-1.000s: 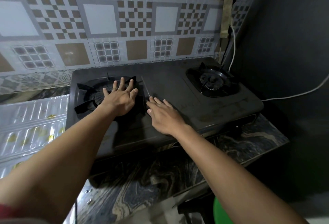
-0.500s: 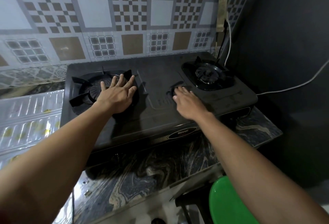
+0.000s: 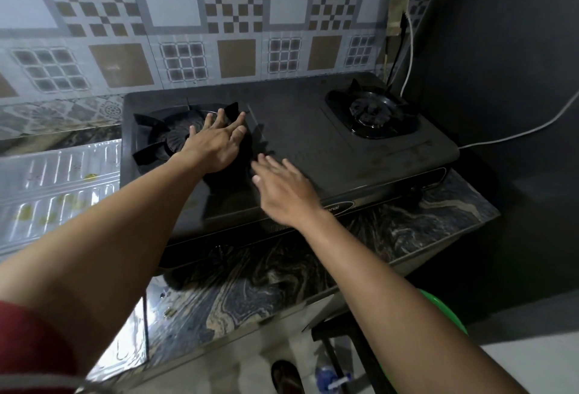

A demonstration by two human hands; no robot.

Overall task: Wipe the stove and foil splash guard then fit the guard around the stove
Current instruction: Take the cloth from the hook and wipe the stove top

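The black two-burner stove stands on a marbled counter against the tiled wall. My left hand lies flat with spread fingers on the right side of the left burner; beneath it is a dark patch, and I cannot tell whether it is a cloth. My right hand rests palm down on the stove top near the front middle, fingers extended, slightly blurred, nothing visible in it. The foil splash guard lies flat to the left of the stove, ribbed, with yellowish stains.
The right burner is uncovered. A white cable runs along the dark right wall behind the stove. The marbled counter ends just in front of me. A green plastic object sits below right. More foil hangs at the counter's left front.
My right hand swept right across the stove top, then came back left towards the front middle. My left hand stayed on the left burner.
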